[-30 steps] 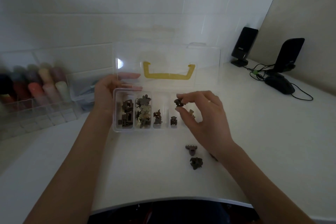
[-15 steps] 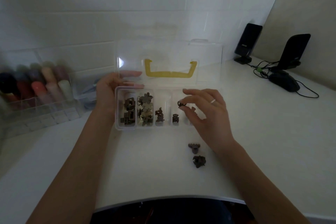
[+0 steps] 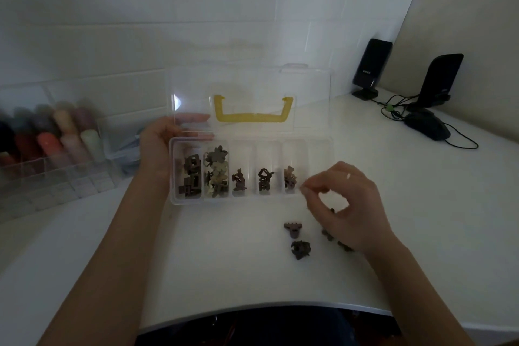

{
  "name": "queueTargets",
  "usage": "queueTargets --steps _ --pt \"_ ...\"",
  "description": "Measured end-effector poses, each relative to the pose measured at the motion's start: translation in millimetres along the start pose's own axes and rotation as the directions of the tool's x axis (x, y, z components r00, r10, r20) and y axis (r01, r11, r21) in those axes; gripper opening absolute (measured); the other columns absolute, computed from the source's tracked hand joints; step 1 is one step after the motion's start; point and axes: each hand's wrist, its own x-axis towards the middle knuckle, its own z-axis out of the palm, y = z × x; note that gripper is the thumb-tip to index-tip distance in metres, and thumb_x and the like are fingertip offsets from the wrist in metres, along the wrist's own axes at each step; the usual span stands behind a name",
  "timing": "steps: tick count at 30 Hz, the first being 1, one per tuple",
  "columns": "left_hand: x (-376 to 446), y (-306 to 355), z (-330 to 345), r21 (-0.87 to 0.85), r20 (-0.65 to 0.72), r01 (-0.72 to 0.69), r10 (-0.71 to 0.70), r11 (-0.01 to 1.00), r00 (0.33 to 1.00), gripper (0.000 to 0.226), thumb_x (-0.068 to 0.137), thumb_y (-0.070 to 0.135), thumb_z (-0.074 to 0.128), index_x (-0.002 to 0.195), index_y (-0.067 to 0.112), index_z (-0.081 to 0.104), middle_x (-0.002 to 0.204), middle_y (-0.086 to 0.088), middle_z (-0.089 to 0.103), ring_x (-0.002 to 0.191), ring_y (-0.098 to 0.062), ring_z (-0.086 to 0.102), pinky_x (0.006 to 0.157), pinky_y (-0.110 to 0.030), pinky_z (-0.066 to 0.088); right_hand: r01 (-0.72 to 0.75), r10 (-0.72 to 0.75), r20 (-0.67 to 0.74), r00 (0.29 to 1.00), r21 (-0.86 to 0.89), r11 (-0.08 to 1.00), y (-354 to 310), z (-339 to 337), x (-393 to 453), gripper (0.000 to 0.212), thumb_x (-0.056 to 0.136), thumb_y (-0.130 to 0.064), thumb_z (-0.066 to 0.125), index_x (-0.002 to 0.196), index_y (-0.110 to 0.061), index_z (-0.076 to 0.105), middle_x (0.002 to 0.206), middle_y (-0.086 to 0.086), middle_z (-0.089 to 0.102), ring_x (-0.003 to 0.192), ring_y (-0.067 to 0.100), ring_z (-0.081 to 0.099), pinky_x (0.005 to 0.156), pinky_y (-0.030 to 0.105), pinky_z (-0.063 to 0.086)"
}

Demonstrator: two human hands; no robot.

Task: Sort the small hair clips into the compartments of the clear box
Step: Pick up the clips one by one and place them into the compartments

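Note:
The clear box [image 3: 252,200] lies open in the middle of the white table, its lid [image 3: 252,84] with a yellow handle standing up behind it. Dark and beige hair clips fill the two left compartments, and the three after them hold one or two clips each, with a dark clip [image 3: 265,173] lying in the fourth. My left hand [image 3: 161,144] grips the box's left end. My right hand [image 3: 346,205] hovers just off the box's front right corner, fingers loosely curled around nothing. Two loose clips [image 3: 292,228] [image 3: 300,249] lie on the table below it. Others are partly hidden under my wrist.
A clear organiser with coloured bottles [image 3: 56,146] stands at the left against the tiled wall. Two black speakers [image 3: 371,67] [image 3: 441,78], a mouse [image 3: 427,127] and cables sit at the back right. The table's curved front edge [image 3: 266,305] is near my body.
My right hand held a dark clip over the box. That clip now lies in the fourth compartment, and the hand has pulled back down and right. The left hand has stayed on the box.

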Motion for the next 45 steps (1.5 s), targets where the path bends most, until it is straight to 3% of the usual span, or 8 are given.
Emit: queueTargets --steps 6,11,15,19,23,28,34,45 --pt "-1 -1 0 -0.008 0.005 -0.006 0.006 1.000 1.000 0.034 0.056 0.021 0.042 0.057 0.016 0.076 0.058 -0.002 0.068 0.056 -0.017 0.064 0.062 -0.027 0.050 -0.011 0.059 0.309 0.949 -0.156 0.988 7 0 -26 0.031 0.078 -0.034 0.054 0.106 -0.035 0.069 0.095 -0.021 0.066 0.091 0.005 0.051 0.084 0.031 0.043" --pt "0 0 -2 -0.016 -0.004 0.017 -0.017 1.000 1.000 0.035 0.056 0.021 0.042 0.060 0.015 0.077 0.058 -0.003 0.068 0.057 -0.018 0.064 0.066 -0.030 0.049 -0.024 0.090 0.371 0.924 -0.180 0.983 9 8 -29 0.030 0.081 -0.044 0.052 0.104 -0.040 0.069 0.101 -0.024 0.063 0.095 0.007 0.045 0.082 0.032 0.043" --pt "-5 3 2 -0.031 -0.010 0.028 -0.028 0.999 1.000 0.032 0.056 0.020 0.041 0.049 0.017 0.073 0.057 0.001 0.068 0.053 -0.013 0.064 0.067 -0.030 0.049 -0.019 0.089 0.404 0.910 -0.173 0.985 10 12 -29 0.025 0.081 -0.042 0.051 0.099 -0.038 0.067 0.099 -0.021 0.063 0.096 0.005 0.050 0.082 0.024 0.035" --pt "-6 3 2 -0.016 0.003 0.012 -0.012 1.000 1.000 0.033 0.056 0.020 0.042 0.052 0.017 0.074 0.056 0.002 0.068 0.053 -0.012 0.064 0.067 -0.029 0.049 -0.040 0.085 0.315 0.945 -0.148 0.988 8 13 -26 0.021 0.081 -0.039 0.052 0.091 -0.034 0.070 0.090 -0.020 0.065 0.091 0.002 0.052 0.081 0.020 0.033" --pt "-3 4 -6 -0.011 0.025 -0.004 0.004 1.000 1.000 0.033 0.056 0.021 0.043 0.060 0.016 0.076 0.057 -0.001 0.068 0.056 -0.016 0.064 0.062 -0.026 0.052 -0.101 0.118 0.135 0.984 -0.128 0.987 5 10 -24 0.017 0.082 -0.038 0.057 0.083 -0.029 0.071 0.081 -0.019 0.067 0.082 0.005 0.058 0.077 0.030 0.044" --pt "-3 11 -14 -0.034 0.037 -0.009 0.010 0.999 0.999 0.041 0.032 0.030 0.058 0.064 0.014 0.077 0.051 -0.004 0.065 0.050 -0.018 0.063 0.052 -0.022 0.054 -0.149 0.163 0.054 0.985 -0.209 0.967 4 7 -23 0.019 0.081 -0.037 0.055 0.083 -0.026 0.070 0.080 -0.018 0.066 0.081 0.006 0.057 0.079 0.032 0.040" --pt "-5 11 -11 -0.056 0.037 -0.006 0.008 0.998 0.999 0.042 0.030 0.029 0.057 0.063 0.013 0.076 0.053 -0.005 0.065 0.050 -0.018 0.064 0.050 -0.022 0.053 -0.305 0.280 -0.141 0.950 -0.216 0.927 3 -1 -22 0.006 0.081 -0.027 0.063 0.085 -0.025 0.067 0.068 -0.014 0.060 0.072 0.010 0.055 0.077 0.034 0.040" --pt "-6 12 -9 -0.069 0.085 -0.013 0.019 0.998 0.996 0.041 0.029 0.026 0.055 0.060 0.011 0.076 0.050 -0.003 0.064 0.046 -0.015 0.062 0.048 -0.015 0.050 -0.360 0.333 -0.151 0.931 -0.222 0.906 0 -2 -22 0.013 0.079 -0.016 0.073 0.083 -0.024 0.064 0.067 -0.011 0.058 0.070 0.013 0.054 0.077 0.030 0.032"
